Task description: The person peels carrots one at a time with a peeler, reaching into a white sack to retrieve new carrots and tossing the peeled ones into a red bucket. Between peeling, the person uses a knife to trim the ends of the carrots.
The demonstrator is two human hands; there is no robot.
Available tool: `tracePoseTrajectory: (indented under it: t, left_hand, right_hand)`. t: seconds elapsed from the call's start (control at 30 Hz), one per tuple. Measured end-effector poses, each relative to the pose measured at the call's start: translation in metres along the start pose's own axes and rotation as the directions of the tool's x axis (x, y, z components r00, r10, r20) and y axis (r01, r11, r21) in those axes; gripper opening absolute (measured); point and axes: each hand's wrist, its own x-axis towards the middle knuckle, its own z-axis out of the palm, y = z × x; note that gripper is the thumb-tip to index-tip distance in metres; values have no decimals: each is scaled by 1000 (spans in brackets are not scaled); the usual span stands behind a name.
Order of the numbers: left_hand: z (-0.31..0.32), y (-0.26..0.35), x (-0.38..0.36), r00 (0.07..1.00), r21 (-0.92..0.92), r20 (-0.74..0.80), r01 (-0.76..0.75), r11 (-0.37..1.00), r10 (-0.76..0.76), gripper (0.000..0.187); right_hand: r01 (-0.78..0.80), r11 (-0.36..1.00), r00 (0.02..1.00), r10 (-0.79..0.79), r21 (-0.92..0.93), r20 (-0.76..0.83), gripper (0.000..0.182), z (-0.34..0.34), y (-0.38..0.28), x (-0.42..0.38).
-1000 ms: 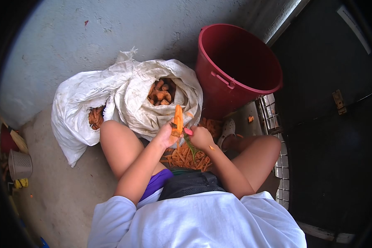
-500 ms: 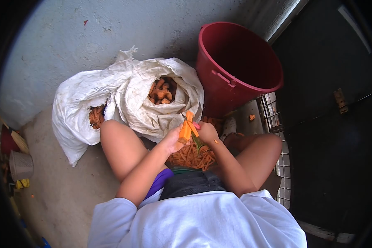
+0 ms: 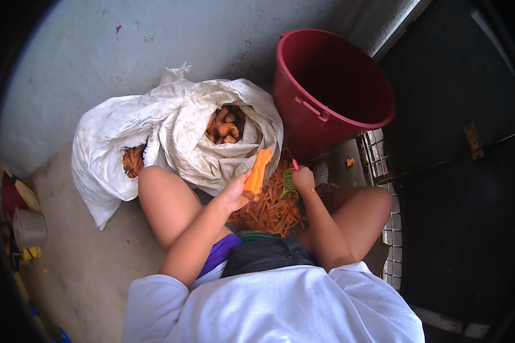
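My left hand (image 3: 236,190) is closed round the lower end of a bright orange carrot (image 3: 257,173), peeled and faceted, its other end pointing up and away. To the right, my right hand (image 3: 303,179) grips what looks like a peeler, with a pink-red part (image 3: 295,164) above the fist and a green slotted part (image 3: 289,184) beside it. Its thin dark head is hard to make out. Carrot and tool are apart. Beneath both hands, between my legs, lies a heap of orange peelings (image 3: 272,212). A shred of peel sticks to my right wrist.
A white woven sack (image 3: 180,137) ahead holds unpeeled carrots (image 3: 223,126); another sack (image 3: 100,151) to its left shows peelings. A large red bin (image 3: 294,123) stands ahead right, near a dark door (image 3: 458,228). A pale basket (image 3: 30,228) sits far left.
My right hand has drawn the tool off the carrot, moving right and slightly toward the far side. My left hand still holds the carrot, now tilted a little differently.
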Motion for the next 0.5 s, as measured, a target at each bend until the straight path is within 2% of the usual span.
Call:
tracePoseTrajectory:
  t: [0.03,0.13,0.17,0.23,0.27,0.37,0.43,0.5]
  left_hand:
    - [-2,3,0,999,10,-35,-2,1000,3,32]
    - [-1,6,0,1000,7,-4,11,1000,-11,32]
    - [1,6,0,1000,4,0,22,1000,-22,33]
    - [5,4,0,998,33,47,39,999,-41,34]
    - [7,3,-1,996,46,69,45,998,-49,34]
    - [14,0,-5,970,-95,238,67,993,-42,34]
    - [6,-10,7,969,-189,247,64,980,-16,33]
    - [4,-15,10,970,-233,241,48,971,10,33]
  right_hand:
    - [40,998,999,-39,40,-27,27,-1,-4,-1]
    - [91,952,981,-34,292,-193,23,-7,-12,-2]
    - [116,878,975,-11,465,-223,22,-9,-14,1]
    - [177,639,962,49,749,-269,19,-22,-26,5]
    - [180,547,943,141,818,-301,15,-30,-34,0]
    - [214,165,948,204,963,-246,14,-34,-55,-9]
    - [245,155,951,153,957,-268,15,-35,-80,-30]
    - [217,314,974,-7,924,-226,17,-41,-95,-58]
